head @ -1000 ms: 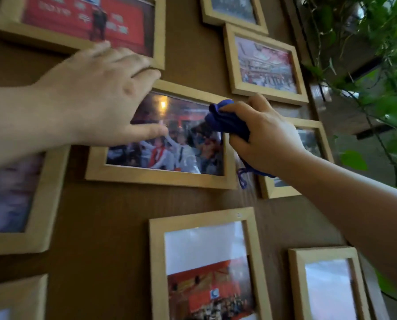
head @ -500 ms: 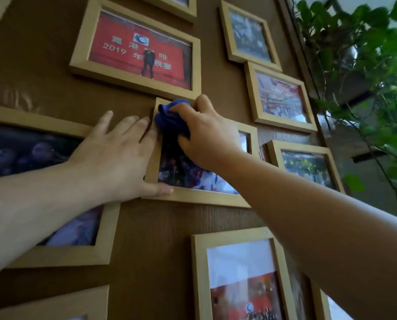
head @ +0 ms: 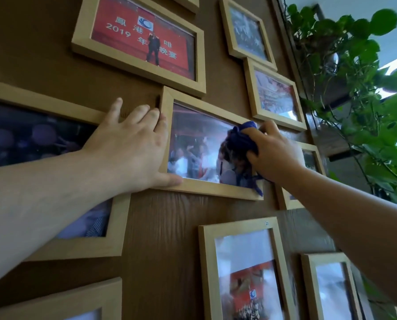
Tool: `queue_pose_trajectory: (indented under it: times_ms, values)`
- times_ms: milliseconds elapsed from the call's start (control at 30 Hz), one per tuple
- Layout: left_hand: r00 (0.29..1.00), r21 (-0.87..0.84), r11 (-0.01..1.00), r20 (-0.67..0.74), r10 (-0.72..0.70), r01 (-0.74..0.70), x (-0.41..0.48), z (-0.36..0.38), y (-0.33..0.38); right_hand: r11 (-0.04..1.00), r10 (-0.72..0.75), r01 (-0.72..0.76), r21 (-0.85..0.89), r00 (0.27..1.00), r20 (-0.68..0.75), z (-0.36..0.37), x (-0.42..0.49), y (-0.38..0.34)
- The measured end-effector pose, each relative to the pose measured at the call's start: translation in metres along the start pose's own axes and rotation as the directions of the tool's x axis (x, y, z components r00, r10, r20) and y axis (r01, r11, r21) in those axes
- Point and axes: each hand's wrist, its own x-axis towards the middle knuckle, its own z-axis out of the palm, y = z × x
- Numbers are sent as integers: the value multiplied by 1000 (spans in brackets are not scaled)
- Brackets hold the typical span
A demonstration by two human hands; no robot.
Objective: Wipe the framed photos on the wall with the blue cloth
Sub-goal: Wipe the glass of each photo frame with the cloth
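A light wooden framed photo [head: 194, 144] of a crowd hangs at the middle of the brown wall. My left hand [head: 133, 146] lies flat against its left edge, fingers spread, thumb under the lower rail. My right hand [head: 275, 152] presses a bunched blue cloth [head: 241, 139] on the right part of the glass; a strand of cloth dangles over the lower right corner. Several other framed photos surround it, among them a red one [head: 144, 40] above and a large dark one [head: 26, 135] at the left.
A leafy green plant [head: 363, 93] hangs on a shelf just right of the wall's edge. More frames sit below [head: 246, 273] and at the lower right [head: 331, 289]. A small frame [head: 308, 158] is partly hidden behind my right hand.
My right hand slid the cloth from the frame's right side to its upper left corner, then back across the glass to the right. My left hand stayed at the left edge.
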Motion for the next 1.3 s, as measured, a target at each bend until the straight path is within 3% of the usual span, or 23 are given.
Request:
queue_pose_trajectory:
  times_ms: [100,267,367,467,633,733,800,933,1000,1167,1300]
  values:
    - [1000,-5,1000,-4,1,-1,1,1,0,999,-3,4,54,1000,-15,-7,4,-25]
    - [1000,-24,1000,-21,8,-9,2,2,-1,938,-264,291,191,952,-156,-17,6,-99]
    - [1000,-24,1000,-27,14,-15,2,3,0,917,-312,344,204,934,-176,-19,0,-100]
    - [999,-4,1000,-29,17,-17,3,2,0,948,-292,304,93,949,-119,-14,-12,-66]
    - [999,3,1000,-29,25,-25,1,0,0,999,-10,11,-34,1000,20,-5,-28,-15]
    - [999,-14,999,-46,28,-29,-1,-1,-1,999,49,-49,-18,998,43,-5,-31,-20]
    - [998,-16,999,-47,31,-31,-1,-1,-1,993,-4,-1,115,999,46,-9,-32,-38]
    - [998,-22,999,-45,38,-39,-1,-2,0,920,-288,274,281,958,8,-23,-23,-84]
    - [998,-29,999,-42,38,-40,0,-2,-1,882,-349,330,337,937,-4,-29,-16,-101]
    - [999,-13,999,-20,35,-35,-1,-6,1,866,-398,351,357,915,66,-32,-23,-83]
    - [999,15,999,-3,38,-38,-2,-8,1,916,-324,256,308,925,196,-25,-42,-43]
